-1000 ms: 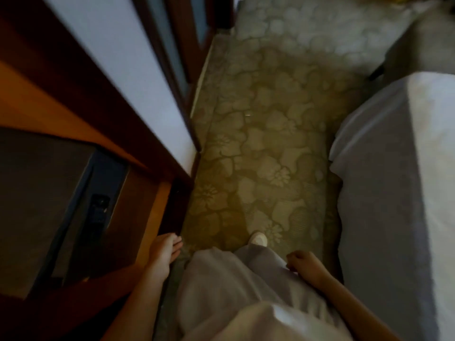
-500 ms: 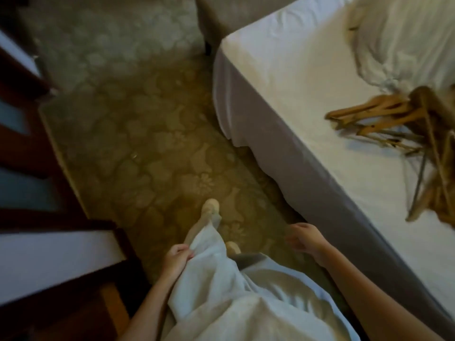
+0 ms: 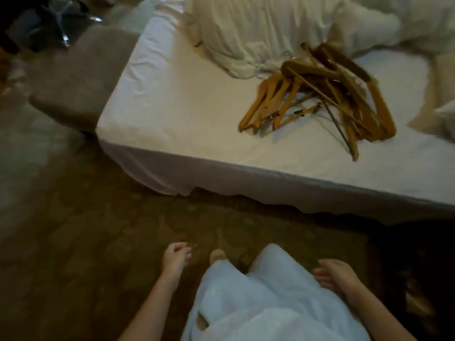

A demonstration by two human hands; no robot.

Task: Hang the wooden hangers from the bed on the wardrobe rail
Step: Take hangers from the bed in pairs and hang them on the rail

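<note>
Head view: now faces the bed [image 3: 184,107]; a second ago it looked down along the wardrobe, which is now out of frame.
Task's thing: the wooden hangers [image 3: 320,99] lie in a tangled pile on the bed, right of middle, touching the rumpled duvet [image 3: 258,28], well apart from both hands.
Grip, left hand [image 3: 174,259]: loosely curled, holding nothing, over the carpet [image 3: 98,242].
Grip, right hand [image 3: 337,271]: relaxed, empty.
Meaning: the person has turned to fetch; nothing is picked up yet.

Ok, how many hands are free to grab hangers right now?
2. The left hand hangs loosely curled over the carpet, the right hand is beside the white garment; neither holds anything. The hangers lie piled on the bed.
</note>
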